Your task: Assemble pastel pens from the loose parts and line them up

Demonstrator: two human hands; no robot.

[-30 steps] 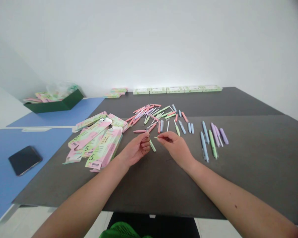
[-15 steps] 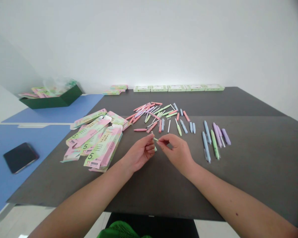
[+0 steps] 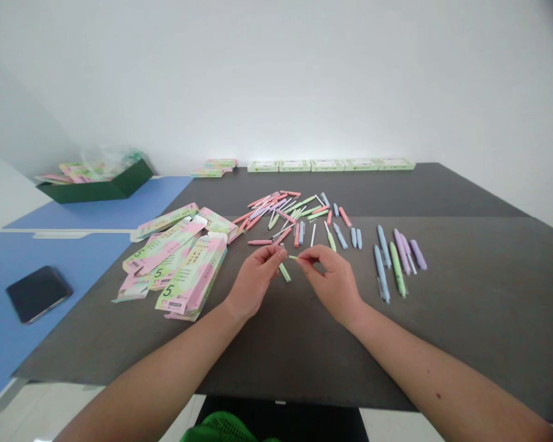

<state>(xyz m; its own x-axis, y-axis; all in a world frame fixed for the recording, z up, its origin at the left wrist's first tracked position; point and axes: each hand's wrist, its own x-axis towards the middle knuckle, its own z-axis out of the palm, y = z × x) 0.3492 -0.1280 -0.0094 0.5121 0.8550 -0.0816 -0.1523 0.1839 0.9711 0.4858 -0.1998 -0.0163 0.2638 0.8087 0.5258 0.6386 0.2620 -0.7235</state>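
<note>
My left hand is closed in a pinch at the table's middle. Its fingertips grip a light green pen barrel, whose lower end slants down past the fingers; the rest is hidden behind them. Opposite, my right hand pinches a small, pale green pen part between thumb and forefinger. This part points toward the left hand, with a narrow gap between. Just beyond the hands lie a green pen piece, a white refill and a heap of pink, green and purple pen parts.
Flattened pink-and-green pen boxes lie left of my hands. Several pens, blue, green and purple, are lined up at right. Pale green boxes stand along the wall. A phone and a dark green bin sit on the blue surface.
The left hand has turned, and its fingers now hide less of the green barrel. The small green part in the right hand has come away from the left fingertips.
</note>
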